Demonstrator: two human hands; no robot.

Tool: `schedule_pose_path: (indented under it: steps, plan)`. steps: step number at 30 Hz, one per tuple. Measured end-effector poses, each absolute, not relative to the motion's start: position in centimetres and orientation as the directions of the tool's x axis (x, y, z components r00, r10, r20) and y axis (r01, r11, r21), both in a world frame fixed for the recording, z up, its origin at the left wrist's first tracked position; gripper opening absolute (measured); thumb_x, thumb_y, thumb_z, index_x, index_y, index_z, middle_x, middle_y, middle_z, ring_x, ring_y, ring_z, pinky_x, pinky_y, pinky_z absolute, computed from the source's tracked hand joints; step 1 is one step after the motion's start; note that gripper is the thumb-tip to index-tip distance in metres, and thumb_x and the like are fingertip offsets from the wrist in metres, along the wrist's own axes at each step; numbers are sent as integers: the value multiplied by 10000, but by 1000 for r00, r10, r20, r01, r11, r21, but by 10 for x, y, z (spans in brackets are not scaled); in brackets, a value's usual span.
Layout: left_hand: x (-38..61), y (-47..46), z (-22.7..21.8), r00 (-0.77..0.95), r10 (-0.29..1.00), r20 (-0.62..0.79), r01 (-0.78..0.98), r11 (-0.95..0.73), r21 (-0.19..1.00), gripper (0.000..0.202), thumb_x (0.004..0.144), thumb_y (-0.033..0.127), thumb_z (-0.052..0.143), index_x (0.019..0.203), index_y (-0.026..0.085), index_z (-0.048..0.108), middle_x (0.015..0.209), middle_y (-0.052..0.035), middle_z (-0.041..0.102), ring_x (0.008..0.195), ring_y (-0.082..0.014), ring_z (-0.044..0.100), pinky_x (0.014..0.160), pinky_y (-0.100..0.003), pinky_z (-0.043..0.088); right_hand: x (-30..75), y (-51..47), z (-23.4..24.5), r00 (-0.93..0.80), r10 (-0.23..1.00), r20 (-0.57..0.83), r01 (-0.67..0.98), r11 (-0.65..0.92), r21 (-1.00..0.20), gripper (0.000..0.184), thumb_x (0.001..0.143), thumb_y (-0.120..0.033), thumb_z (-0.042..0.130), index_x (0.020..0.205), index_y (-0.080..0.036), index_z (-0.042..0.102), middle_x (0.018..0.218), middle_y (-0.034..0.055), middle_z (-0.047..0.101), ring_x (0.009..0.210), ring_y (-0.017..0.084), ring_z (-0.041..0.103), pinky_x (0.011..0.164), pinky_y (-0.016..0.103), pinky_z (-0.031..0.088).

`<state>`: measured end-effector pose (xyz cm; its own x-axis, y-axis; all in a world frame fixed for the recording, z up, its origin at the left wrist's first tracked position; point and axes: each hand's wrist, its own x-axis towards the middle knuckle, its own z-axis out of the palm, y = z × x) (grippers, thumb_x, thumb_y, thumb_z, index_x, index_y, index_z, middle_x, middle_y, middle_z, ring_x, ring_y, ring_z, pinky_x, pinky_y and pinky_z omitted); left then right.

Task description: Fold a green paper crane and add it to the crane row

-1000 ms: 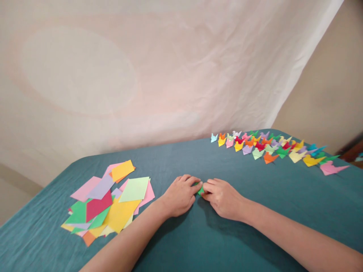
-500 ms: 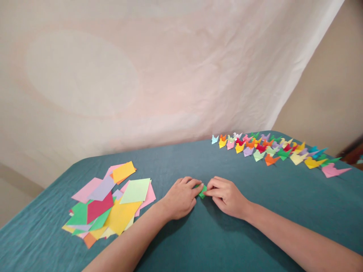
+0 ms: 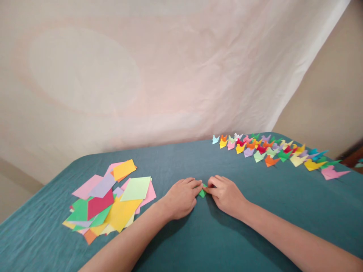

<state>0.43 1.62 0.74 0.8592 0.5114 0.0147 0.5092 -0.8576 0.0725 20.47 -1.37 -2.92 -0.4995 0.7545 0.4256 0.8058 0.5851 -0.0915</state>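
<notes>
A small folded piece of green paper [image 3: 202, 193] lies on the teal tablecloth [image 3: 255, 211] near the middle. My left hand [image 3: 181, 197] rests knuckles up just left of it, fingers curled, fingertips pinching its left side. From the right, my right hand [image 3: 227, 194] meets it, fingers bent and pressed on the paper's right side. Most of the green paper is hidden between the fingertips.
A loose pile of coloured paper squares [image 3: 110, 202] lies at the left. Several folded paper birds [image 3: 269, 151] in many colours stand in rows at the back right. A pale cloth backdrop [image 3: 141, 75] hangs behind the table.
Both hands stay on the green paper, with slight finger shifts. A bit more of the green piece shows between the fingertips than one second ago.
</notes>
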Motion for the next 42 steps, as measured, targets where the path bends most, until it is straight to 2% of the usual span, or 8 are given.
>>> schedule_pose_path:
  steps: [6,17,28,42]
  plan:
    - [4,18,8,868,497,13,494,-865,81,448,833,184,374,1276,162,438,1338,-67,452,1214,-225,408,1008,-364,328,201,-15,-27,-488,774,403,847,531,6,197,878,-167,488,862,-203,681,795,33,563,759,162,461,651,297,322]
    - [2,20,6,879,476,28,473,-878,70,444,824,168,382,1263,168,448,1330,-62,462,1204,-224,422,990,-358,345,198,-12,-28,-484,787,384,867,492,84,169,878,-152,489,844,-178,653,809,37,563,754,164,454,618,304,298]
    - [5,16,11,855,518,20,516,-855,58,418,835,184,382,1244,188,466,1319,-48,471,1190,-215,425,985,-352,349,198,-13,-31,-576,718,391,807,577,127,189,887,-143,467,779,-148,622,776,46,545,733,163,444,626,307,295]
    - [5,16,11,848,530,21,527,-846,76,384,828,167,402,1199,202,491,1311,-38,476,1191,-204,424,991,-352,344,192,-23,-20,-684,647,336,706,703,86,259,890,-152,432,694,-139,601,760,55,559,726,168,447,629,312,323]
